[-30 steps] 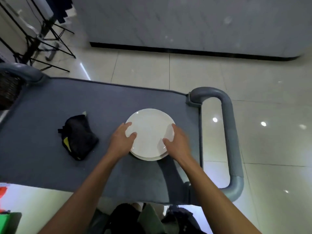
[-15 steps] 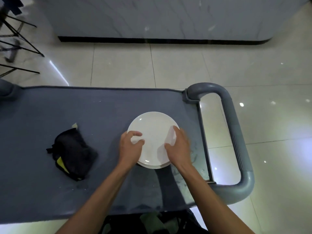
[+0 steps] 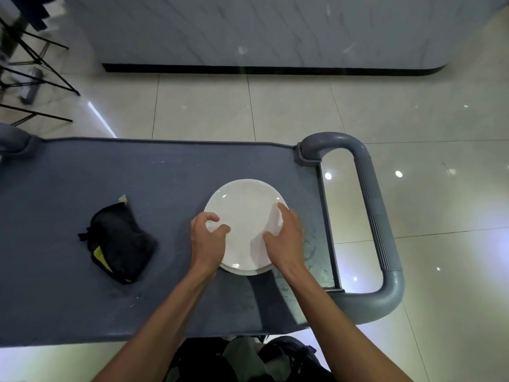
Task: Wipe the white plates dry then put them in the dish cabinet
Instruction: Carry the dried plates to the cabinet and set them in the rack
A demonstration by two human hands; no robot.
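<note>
The white plates (image 3: pixel 245 216) are sitting stacked on the grey cart (image 3: pixel 165 188), near its handle end. The left hand (image 3: pixel 207 241) is curling loosely over their left rim, the right hand (image 3: pixel 285 238) is gripping the right rim, and a black cloth (image 3: pixel 121 241) is lying well to the left

place: looks like a commercial or studio-type room, not a home kitchen
floor: glossy pale square tiles (image 3: pixel 289 106) with ceiling-light glare
work surface: grey plastic service cart (image 3: pixel 137 175) with loop handle
background: white marble-look counter base (image 3: pixel 261 28), black tripod legs (image 3: pixel 35 64)
</note>
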